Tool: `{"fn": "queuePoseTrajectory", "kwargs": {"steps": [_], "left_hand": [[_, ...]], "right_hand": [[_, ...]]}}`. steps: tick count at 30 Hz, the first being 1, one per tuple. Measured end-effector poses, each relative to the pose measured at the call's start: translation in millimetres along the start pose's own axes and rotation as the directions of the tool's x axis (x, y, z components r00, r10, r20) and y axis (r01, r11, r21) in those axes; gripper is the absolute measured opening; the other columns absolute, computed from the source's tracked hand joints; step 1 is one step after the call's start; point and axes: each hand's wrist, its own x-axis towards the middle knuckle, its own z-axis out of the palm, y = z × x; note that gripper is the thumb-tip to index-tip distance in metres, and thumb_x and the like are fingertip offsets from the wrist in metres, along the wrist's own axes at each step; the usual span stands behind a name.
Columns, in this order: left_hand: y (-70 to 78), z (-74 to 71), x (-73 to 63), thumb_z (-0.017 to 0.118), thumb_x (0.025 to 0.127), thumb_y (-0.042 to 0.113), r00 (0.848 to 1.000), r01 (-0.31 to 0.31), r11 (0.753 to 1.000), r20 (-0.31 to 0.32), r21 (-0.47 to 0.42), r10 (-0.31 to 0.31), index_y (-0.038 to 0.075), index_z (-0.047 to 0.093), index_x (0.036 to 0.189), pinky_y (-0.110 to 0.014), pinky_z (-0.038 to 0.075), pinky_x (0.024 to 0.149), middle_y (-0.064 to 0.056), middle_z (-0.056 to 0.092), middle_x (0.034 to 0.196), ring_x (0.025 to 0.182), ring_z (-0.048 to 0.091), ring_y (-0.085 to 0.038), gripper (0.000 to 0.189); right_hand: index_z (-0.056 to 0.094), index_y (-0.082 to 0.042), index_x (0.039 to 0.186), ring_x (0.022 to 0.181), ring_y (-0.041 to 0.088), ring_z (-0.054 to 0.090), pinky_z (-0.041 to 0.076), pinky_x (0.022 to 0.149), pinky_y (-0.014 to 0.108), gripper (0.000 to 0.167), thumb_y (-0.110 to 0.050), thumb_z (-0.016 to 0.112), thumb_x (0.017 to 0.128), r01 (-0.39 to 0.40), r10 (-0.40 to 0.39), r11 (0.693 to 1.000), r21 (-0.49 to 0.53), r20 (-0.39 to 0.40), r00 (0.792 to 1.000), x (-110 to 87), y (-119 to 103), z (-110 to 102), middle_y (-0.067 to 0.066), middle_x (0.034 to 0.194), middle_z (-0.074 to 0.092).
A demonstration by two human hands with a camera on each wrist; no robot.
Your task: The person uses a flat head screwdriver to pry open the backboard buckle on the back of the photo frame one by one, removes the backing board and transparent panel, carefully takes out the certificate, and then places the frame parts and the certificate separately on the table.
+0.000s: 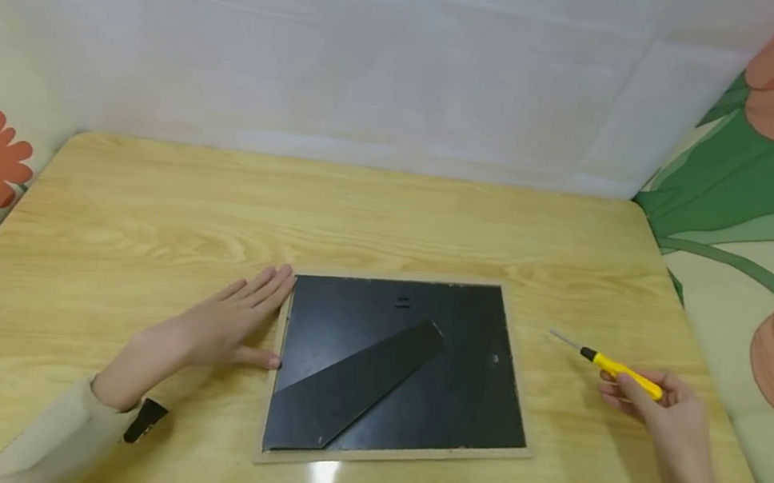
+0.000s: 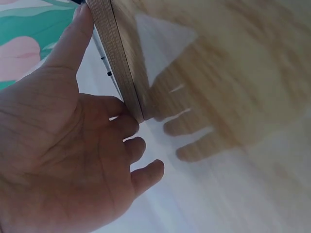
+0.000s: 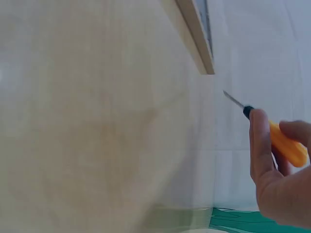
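A picture frame [image 1: 463,388] lies face down on the table, its black backing and slanted easel leg [image 1: 362,383] showing. Along its left edge rests my left hand [image 1: 224,326], fingers extended and thumb against the wooden rim; the left wrist view shows the same hand [image 2: 73,145] touching the frame's side [image 2: 116,53]. My right hand [image 1: 670,413] holds a yellow-handled screwdriver [image 1: 620,372] off to the right of the frame. In the right wrist view the screwdriver's handle [image 3: 286,143] sits between thumb and fingers, its metal tip apart from the frame's corner [image 3: 199,39].
The wood-grain table [image 1: 433,223] is glossy and reflects the hand. White cloth [image 1: 380,63] hangs behind it, with flower-printed fabric [image 1: 764,183] at the sides. A black strap piece [image 1: 146,420] hangs by the left sleeve.
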Motion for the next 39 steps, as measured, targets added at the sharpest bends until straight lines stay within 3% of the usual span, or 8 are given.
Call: {"fn": "queuePoseTrajectory", "kwargs": {"steps": [4,7,9,12,14,17,21,39], "left_hand": [[-3.1,1.4,-0.2,0.059,0.085,0.061,1.000,0.008,1.000,0.001,-0.009,-0.008,-0.001,0.006,0.154,-0.064,0.013,0.110,-0.022,0.002,0.159,0.144,0.002,-0.040,0.106],[-4.2,1.9,0.9,0.058,0.086,0.061,1.000,0.001,1.000,0.004,-0.018,-0.001,0.001,0.005,0.154,-0.065,0.013,0.110,-0.021,0.002,0.159,0.144,0.002,-0.040,0.106],[-4.9,1.7,2.5,0.057,0.087,0.060,1.000,-0.006,1.000,0.003,-0.020,0.006,0.002,0.005,0.154,-0.064,0.013,0.110,-0.021,0.002,0.159,0.144,0.002,-0.040,0.103],[-5.5,0.4,-0.9,0.056,0.090,0.057,1.000,0.006,1.000,0.001,-0.028,-0.006,0.003,0.005,0.155,-0.064,0.011,0.111,-0.020,0.003,0.160,0.144,0.001,-0.039,0.099],[-5.2,-0.5,-2.3,0.056,0.091,0.056,1.000,0.012,0.999,0.001,-0.034,-0.012,0.003,0.006,0.155,-0.063,0.011,0.111,-0.019,0.003,0.160,0.145,0.001,-0.039,0.097],[-3.9,-1.8,-3.5,0.055,0.092,0.055,1.000,0.016,0.999,0.005,-0.028,-0.016,0.001,0.007,0.154,-0.062,0.012,0.111,-0.020,0.004,0.159,0.144,0.001,-0.039,0.095],[-1.3,-3.8,-2.1,0.057,0.092,0.053,1.000,-0.005,1.000,-0.006,-0.008,0.005,-0.004,0.011,0.153,-0.059,0.013,0.113,-0.024,0.006,0.158,0.144,0.003,-0.042,0.094],[3.0,-3.0,-0.3,0.065,0.083,0.058,1.000,-0.010,0.998,0.005,-0.055,0.011,-0.008,0.006,0.151,-0.053,0.011,0.115,-0.026,-0.002,0.158,0.143,-0.001,-0.043,0.111]], "right_hand": [[0.052,0.008,0.102,0.077,0.020,0.072,0.057,0.071,0.031,0.022,-0.002,0.067,0.090,-0.026,0.025,1.000,-0.015,-0.078,0.997,-12.6,8,2,0.009,0.087,0.073],[0.053,0.012,0.101,0.071,0.016,0.071,0.058,0.066,0.029,0.024,-0.004,0.067,0.090,-0.058,0.032,0.962,-0.267,-0.102,0.994,-18.4,8,4,0.011,0.084,0.072],[0.055,0.012,0.097,0.064,0.014,0.069,0.058,0.059,0.026,0.024,-0.007,0.068,0.090,-0.077,0.038,0.857,-0.509,-0.086,0.996,-21.3,6,5,0.011,0.081,0.069],[0.058,0.006,0.087,0.058,0.013,0.058,0.052,0.050,0.025,0.024,-0.014,0.070,0.089,-0.003,0.023,0.599,-0.801,0.013,1.000,-19.2,3,10,0.008,0.076,0.060],[0.057,0.000,0.082,0.054,0.015,0.050,0.043,0.045,0.028,0.026,-0.020,0.072,0.088,0.041,0.036,0.468,-0.883,0.065,0.997,-18.2,2,14,0.005,0.069,0.052],[0.055,-0.006,0.078,0.054,0.016,0.042,0.033,0.046,0.029,0.027,-0.026,0.071,0.087,0.053,0.105,0.384,-0.922,0.101,0.989,-17.8,3,20,0.001,0.063,0.046],[0.051,-0.009,0.076,0.053,0.015,0.041,0.032,0.046,0.028,0.027,-0.026,0.070,0.087,0.021,0.202,0.377,-0.926,0.104,0.974,-20.2,8,24,-0.001,0.061,0.044],[0.049,-0.007,0.075,0.054,0.014,0.041,0.030,0.046,0.023,0.038,-0.036,0.069,0.089,-0.020,0.244,0.410,-0.912,0.089,0.966,-23.8,14,27,0.000,0.061,0.043]]}}
